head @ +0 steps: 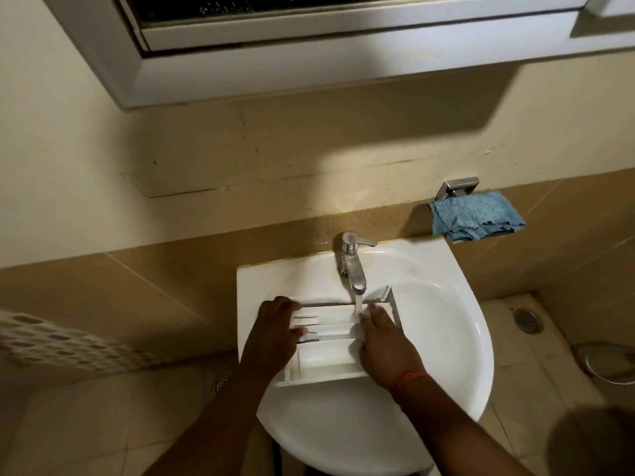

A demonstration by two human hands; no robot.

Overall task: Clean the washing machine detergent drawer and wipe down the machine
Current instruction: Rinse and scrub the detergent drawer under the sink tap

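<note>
The white detergent drawer [330, 355] lies across the white sink [446, 324], its compartments facing up. Water runs from the chrome tap [354, 266] into the drawer's far end. My left hand [275, 331] grips the drawer's left side, fingers curled over its edge. My right hand [381, 345] holds the right side, its fingertips in the stream of water at the drawer's far compartment. A blue cloth [477, 216] hangs on a metal holder on the wall, to the right above the sink.
A tiled wall ledge runs behind the sink, under a white window frame [309, 63]. A perforated white basket [68, 341] shows at the left. Floor drains [527, 319] and a metal bowl [608, 365] lie on the tiled floor to the right.
</note>
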